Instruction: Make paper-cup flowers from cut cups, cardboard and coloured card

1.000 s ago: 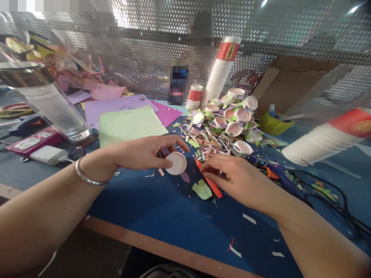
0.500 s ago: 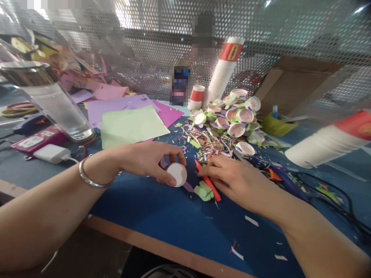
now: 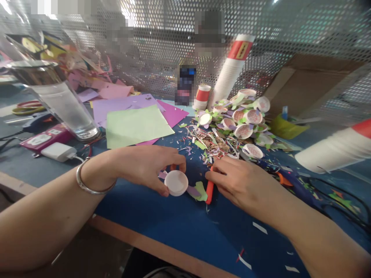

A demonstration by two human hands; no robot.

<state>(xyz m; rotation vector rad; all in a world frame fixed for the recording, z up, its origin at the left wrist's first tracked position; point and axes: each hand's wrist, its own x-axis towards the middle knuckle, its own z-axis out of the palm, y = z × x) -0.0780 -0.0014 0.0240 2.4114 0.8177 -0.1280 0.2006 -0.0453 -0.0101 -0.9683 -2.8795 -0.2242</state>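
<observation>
My left hand [image 3: 147,166] is curled around a shallow white paper cup base [image 3: 176,183], thumb at its left edge and fingertips at its upper edge. A purple paper petal [image 3: 193,191] sticks out on its right side. My right hand [image 3: 236,179] has its fingers closed on an orange-red pen-like stick [image 3: 210,192]; its upper part is hidden by the fingers. Light green paper petals [image 3: 199,192] lie between the stick and the cup base, touching the purple petal.
Finished-looking cup bases with petals [image 3: 243,131] are heaped behind paper scraps [image 3: 211,143]. Stacked paper cups [image 3: 232,73], coloured sheets [image 3: 139,125], a glass of water [image 3: 69,112], a power strip [image 3: 48,137] and a blue glue gun [image 3: 298,189] with a cable stand around.
The cup base has tipped to face more upward. The orange-red stick has swung more upright, and the green petals now lie closer to the cup base. The view has shifted slightly.
</observation>
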